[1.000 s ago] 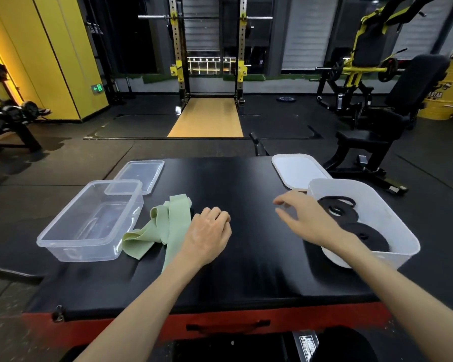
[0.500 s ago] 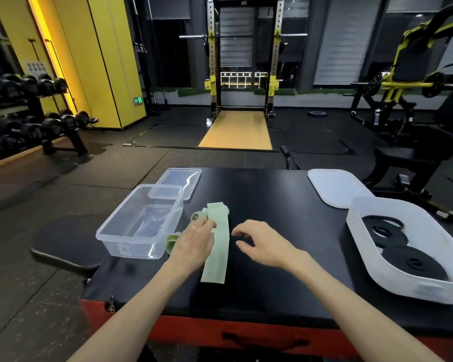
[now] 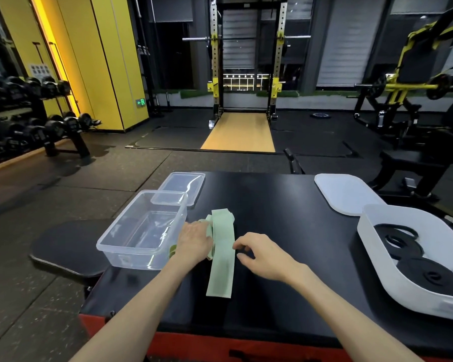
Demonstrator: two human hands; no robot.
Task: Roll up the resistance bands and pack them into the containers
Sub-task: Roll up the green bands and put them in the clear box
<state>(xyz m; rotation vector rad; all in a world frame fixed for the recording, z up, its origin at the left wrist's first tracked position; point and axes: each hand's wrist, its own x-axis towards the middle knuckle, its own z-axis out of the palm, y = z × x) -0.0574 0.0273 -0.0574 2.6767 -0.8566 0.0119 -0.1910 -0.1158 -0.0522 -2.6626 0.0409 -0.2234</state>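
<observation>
Black worktop (image 3: pixel 285 218) in a gym held a green band (image 3: pixel 221 273) lying flat between the hands, with the left hand (image 3: pixel 194 242) gripping its bunched part just beside a clear box (image 3: pixel 126 253) and the right hand (image 3: pixel 262 257) curled at its other edge, pinching or only touching I could not tell, well apart from a white tub (image 3: pixel 372 246).
</observation>
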